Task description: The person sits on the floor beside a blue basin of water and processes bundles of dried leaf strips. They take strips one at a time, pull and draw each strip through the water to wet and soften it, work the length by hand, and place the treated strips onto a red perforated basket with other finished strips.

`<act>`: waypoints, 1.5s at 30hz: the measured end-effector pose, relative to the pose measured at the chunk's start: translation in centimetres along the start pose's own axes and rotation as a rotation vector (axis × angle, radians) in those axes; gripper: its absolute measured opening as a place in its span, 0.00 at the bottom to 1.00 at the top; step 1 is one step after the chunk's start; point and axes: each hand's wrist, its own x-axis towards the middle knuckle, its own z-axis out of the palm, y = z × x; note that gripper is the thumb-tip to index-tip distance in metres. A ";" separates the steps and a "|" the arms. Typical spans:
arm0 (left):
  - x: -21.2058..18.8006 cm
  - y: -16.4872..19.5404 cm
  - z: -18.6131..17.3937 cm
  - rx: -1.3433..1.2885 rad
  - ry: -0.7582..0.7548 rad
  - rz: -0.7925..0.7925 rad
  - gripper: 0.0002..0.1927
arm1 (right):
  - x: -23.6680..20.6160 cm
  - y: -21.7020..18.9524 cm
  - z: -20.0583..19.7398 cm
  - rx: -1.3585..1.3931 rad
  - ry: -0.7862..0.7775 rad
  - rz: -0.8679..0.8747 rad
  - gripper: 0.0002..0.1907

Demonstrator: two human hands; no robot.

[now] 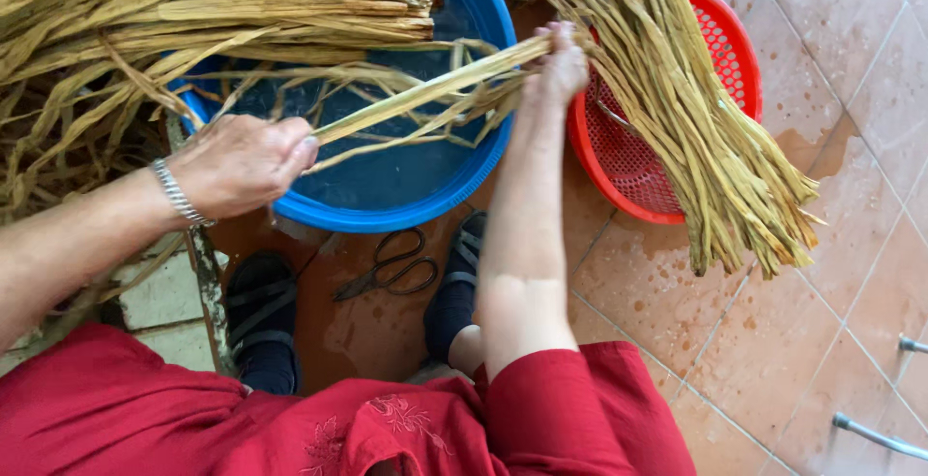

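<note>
My left hand (242,162) pinches one end of a long pale yellow plant strip (425,94) above a blue basin (435,191). My right hand (559,65) grips the same strip at its far end, where it joins a thick bundle of strips (696,118) lying across a red perforated basket (619,162). The strip is stretched between both hands over dark water in the basin. Thinner strands hang off it.
A large pile of dried strips (145,12) covers the upper left and overhangs the basin. Black scissors (391,265) lie on the wet tiled floor between my sandalled feet. Metal legs (880,432) stand at the lower right.
</note>
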 end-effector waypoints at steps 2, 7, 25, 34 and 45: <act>-1.8 -0.3 0.1 -0.074 0.002 -0.135 0.14 | 1.4 -1.2 -0.3 0.094 0.108 -0.013 0.05; -6.0 -3.2 2.0 -0.009 0.014 -0.125 0.13 | 3.6 -3.5 -2.3 0.060 0.124 -0.032 0.07; 1.9 -2.9 -3.2 0.172 0.275 0.012 0.66 | -5.6 -5.6 6.4 -0.563 -0.657 -0.213 0.09; 17.7 4.9 0.3 -0.458 0.266 0.202 0.80 | -11.7 -14.0 10.4 -0.482 -0.834 0.078 0.16; 12.5 1.9 8.5 -0.274 0.268 0.080 0.16 | 2.0 -22.3 1.7 -0.099 -0.665 0.068 0.18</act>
